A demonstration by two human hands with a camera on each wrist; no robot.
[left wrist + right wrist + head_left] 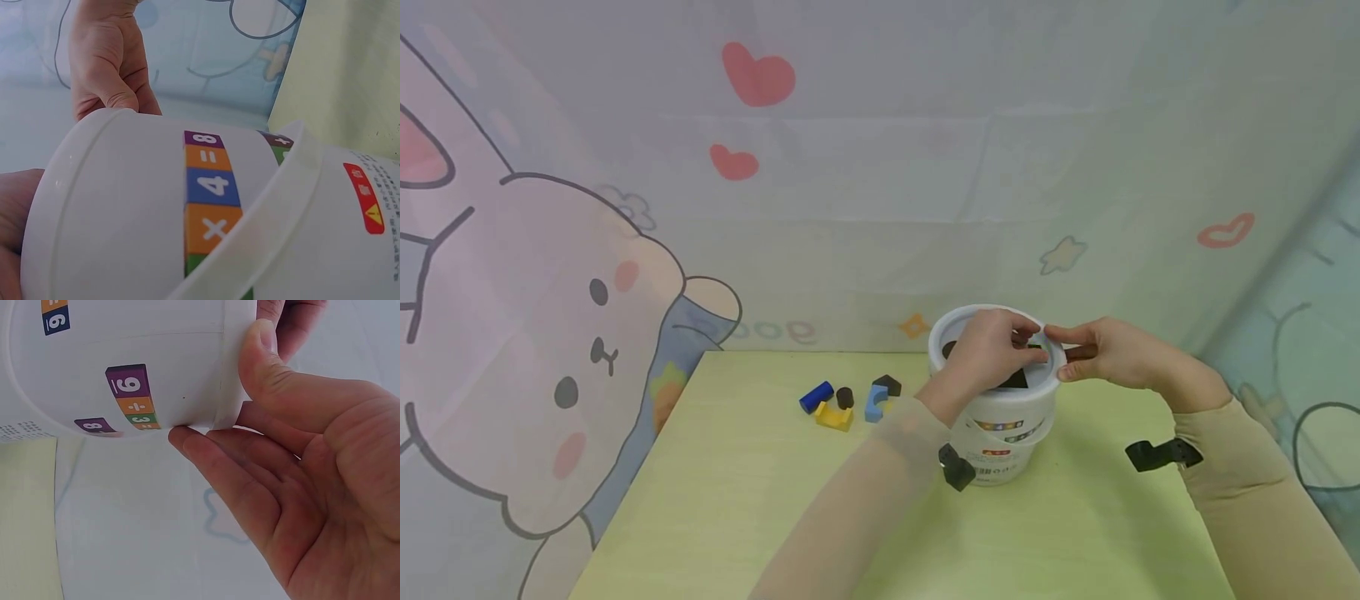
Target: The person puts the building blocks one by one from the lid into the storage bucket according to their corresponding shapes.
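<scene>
A white bucket (1000,410) with printed number strips stands on the table, its white lid (957,314) cut with dark shaped holes. My left hand (988,346) is over the lid, its fingers bent near the right side, close to a small green-and-dark patch. Whether those fingertips hold anything I cannot tell. From the right, my right hand (1123,354) grips the lid's edge, with the thumb (265,362) on the rim and the other fingers on the bucket's side. In the left wrist view the bucket's wall (125,206) fills most of the picture.
Left of the bucket lie several small blocks: a blue cylinder (816,397), a yellow notched block (833,417), a dark short cylinder (845,397), a light blue arch (876,403) and a dark angular block (888,385). A printed cloth (880,250) hangs behind the table (737,500).
</scene>
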